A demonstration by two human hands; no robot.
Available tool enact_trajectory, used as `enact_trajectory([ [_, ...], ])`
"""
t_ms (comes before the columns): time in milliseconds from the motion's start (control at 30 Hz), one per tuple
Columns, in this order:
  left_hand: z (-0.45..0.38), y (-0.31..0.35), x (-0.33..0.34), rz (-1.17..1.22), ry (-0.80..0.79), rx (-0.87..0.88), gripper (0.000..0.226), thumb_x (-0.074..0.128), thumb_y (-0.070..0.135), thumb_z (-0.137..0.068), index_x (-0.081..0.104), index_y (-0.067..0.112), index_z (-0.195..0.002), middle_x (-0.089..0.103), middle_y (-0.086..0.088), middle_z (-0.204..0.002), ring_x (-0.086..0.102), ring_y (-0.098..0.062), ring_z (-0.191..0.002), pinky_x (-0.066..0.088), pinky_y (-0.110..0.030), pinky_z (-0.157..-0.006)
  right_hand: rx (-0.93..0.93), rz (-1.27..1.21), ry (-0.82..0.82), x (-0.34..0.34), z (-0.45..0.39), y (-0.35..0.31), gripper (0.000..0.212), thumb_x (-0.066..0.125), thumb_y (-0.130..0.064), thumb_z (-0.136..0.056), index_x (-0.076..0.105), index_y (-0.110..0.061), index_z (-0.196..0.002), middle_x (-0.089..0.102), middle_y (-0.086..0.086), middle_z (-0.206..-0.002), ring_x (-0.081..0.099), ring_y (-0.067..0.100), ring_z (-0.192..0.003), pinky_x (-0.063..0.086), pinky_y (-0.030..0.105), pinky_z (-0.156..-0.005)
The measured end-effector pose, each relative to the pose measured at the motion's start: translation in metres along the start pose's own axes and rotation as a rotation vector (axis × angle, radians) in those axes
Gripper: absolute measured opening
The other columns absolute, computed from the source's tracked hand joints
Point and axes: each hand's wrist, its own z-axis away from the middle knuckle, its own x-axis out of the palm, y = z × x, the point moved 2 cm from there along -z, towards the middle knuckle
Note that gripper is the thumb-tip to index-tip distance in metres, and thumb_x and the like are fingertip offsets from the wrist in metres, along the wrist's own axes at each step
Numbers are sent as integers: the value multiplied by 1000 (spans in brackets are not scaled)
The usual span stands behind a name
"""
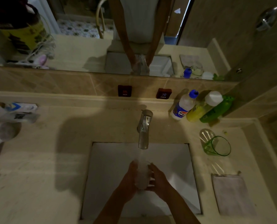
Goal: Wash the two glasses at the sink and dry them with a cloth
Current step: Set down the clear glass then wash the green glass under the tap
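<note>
Right, hands: left hand (129,178) and right hand (158,178) both wrapped round one glass (142,175), fingers curled on its sides, over the sink (179,159)
Glass in hand: clear, blurred by water, held near upright under the stream; which end is up, cannot tell
Handling: wet and likely soapy, so slippery; rigid, light, breakable; judge best hold is round the mid wall with one palm while the other rubs, not a pinch on the rim
Stage: looks like wash or rinse of the first glass, drying not yet done
Sink room: white basin, wide open space either side of the hands; hard walls and bottom close under the glass, a slip means a knock
Cloth (231,193): pale, folded flat on the counter (53,167) right of the sink, near its front corner, untouched
Edge risk: cloth sits near the counter's right raised lip; clear path from the basin to it
Green glass (218,146): second glass, lying on its side on the counter right of the sink, mouth toward camera, beyond the cloth; could roll
Tap (144,128): chrome spout running, directly above the hands; lifting the glass straight up risks hitting it
Bottles (199,107): three leaning at the back right corner, just beyond the green glass, apart from it
Far: hot and cold buttons on the tile, mirror above
Left counter: boxes and clutter, well apart from the work
</note>
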Motion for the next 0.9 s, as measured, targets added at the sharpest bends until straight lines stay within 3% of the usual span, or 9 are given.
enact_trajectory([
  [167,2,2,-2,71,76,93,66,73,47,-81,68,-3,-123,71,-27,-107,71,-42,-91,60,-54,-77,-149,14,45,-2,5,-1,35,49,-29,-101,59,-8,-128,62,18,-126,62,36,-113,51,50,-99],
  [300,7,0,-4,44,144,114,40,46,22,-103,56,8,-139,62,-20,-128,63,-35,-104,52,-42,-82,-306,297,122,-5,23,-28,31,41,-27,-104,61,-13,-124,65,10,-125,60,25,-115,45,46,-103],
  [400,10,-1,-3,-2,157,137,36,38,14,-106,55,9,-137,61,-20,-134,59,-39,-118,51,-40,-86,-618,506,242,-5,40,-68,18,50,-14,-101,65,-15,-109,69,9,-112,64,27,-108,50,44,-97],
  [500,9,-2,-7,-57,157,182,41,37,3,-102,52,4,-140,59,-24,-136,58,-41,-121,50,-43,-93,-933,660,307,3,61,-104,27,52,-7,-98,63,-19,-119,65,-4,-115,62,10,-105,54,34,-94],
  [567,5,-3,-10,-85,168,216,43,39,3,-101,48,3,-144,54,-26,-141,55,-43,-124,46,-50,-102,-1124,760,283,14,75,-125,39,53,-4,-95,55,-22,-130,57,-6,-128,56,8,-115,50,27,-98],
  [633,4,1,-10,-89,187,221,46,50,10,-99,48,6,-144,49,-25,-145,49,-48,-131,40,-57,-109,-1258,916,228,29,83,-139,54,51,0,-94,44,-24,-141,42,-8,-145,38,4,-135,34,15,-111],
  [767,-3,8,-9,-84,173,216,39,49,12,-100,57,15,-138,53,-12,-145,51,-38,-132,43,-52,-109,-1238,1355,175,51,78,-143,57,47,-6,-96,32,-13,-151,18,-1,-162,13,8,-147,16,21,-119],
  [833,-5,9,-9,-103,140,220,42,54,17,-99,56,15,-141,56,-12,-145,52,-37,-133,44,-48,-109,-1227,1439,177,52,72,-138,60,50,-8,-95,29,-11,-152,11,-3,-164,1,6,-148,9,20,-119],
  [900,-6,10,-10,-109,133,219,54,62,20,-87,55,12,-140,57,-16,-144,53,-38,-131,43,-48,-111,-1258,1450,193,48,70,-134,67,56,-6,-92,27,-10,-152,8,-4,-162,4,9,-147,12,25,-118],
])
